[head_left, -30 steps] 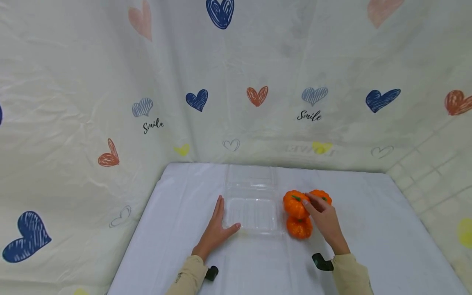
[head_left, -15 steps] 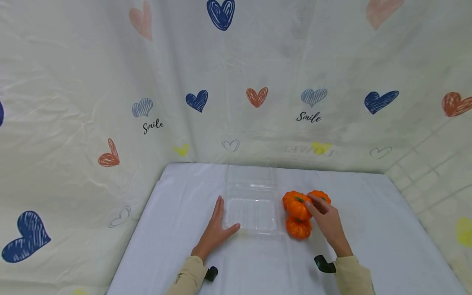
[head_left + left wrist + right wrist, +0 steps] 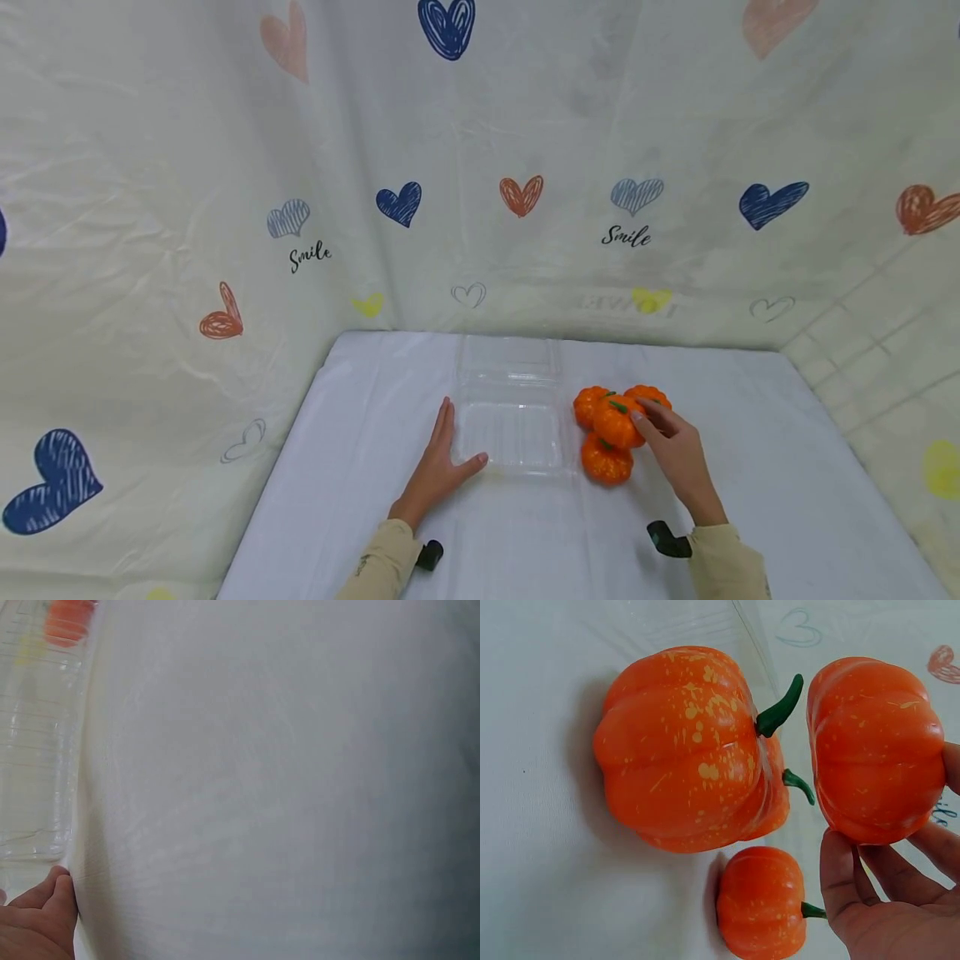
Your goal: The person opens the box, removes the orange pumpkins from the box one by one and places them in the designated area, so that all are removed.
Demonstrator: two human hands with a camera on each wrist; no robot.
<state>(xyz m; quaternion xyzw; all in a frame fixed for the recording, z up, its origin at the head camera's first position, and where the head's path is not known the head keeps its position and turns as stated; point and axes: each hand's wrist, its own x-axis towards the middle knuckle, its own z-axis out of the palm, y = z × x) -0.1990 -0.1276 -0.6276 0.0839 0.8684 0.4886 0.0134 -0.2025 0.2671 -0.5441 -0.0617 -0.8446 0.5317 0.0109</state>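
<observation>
In the head view, my right hand (image 3: 675,454) holds a small orange toy pumpkin (image 3: 618,422) with a green stem, thumb and fingers on its right side. It is raised above the other pumpkins, as the right wrist view shows, where the held pumpkin (image 3: 877,754) hangs clear of the cloth. Around it lie a back-left pumpkin (image 3: 587,407), a back-right pumpkin (image 3: 647,393) and a front pumpkin (image 3: 607,463). My left hand (image 3: 438,468) rests with spread, straight fingers at the left edge of a clear plastic clamshell box (image 3: 513,475), whose lid (image 3: 510,358) lies folded back.
A white cloth covers the table (image 3: 360,417). Behind and at the left hangs a pale curtain (image 3: 450,125) printed with hearts, close to the table's back edge. Black wrist cameras (image 3: 430,556) sit on both forearms.
My right hand has shifted a little to the right with the pumpkin, uncovering more of the back-left one. My left hand and the box stay where they were.
</observation>
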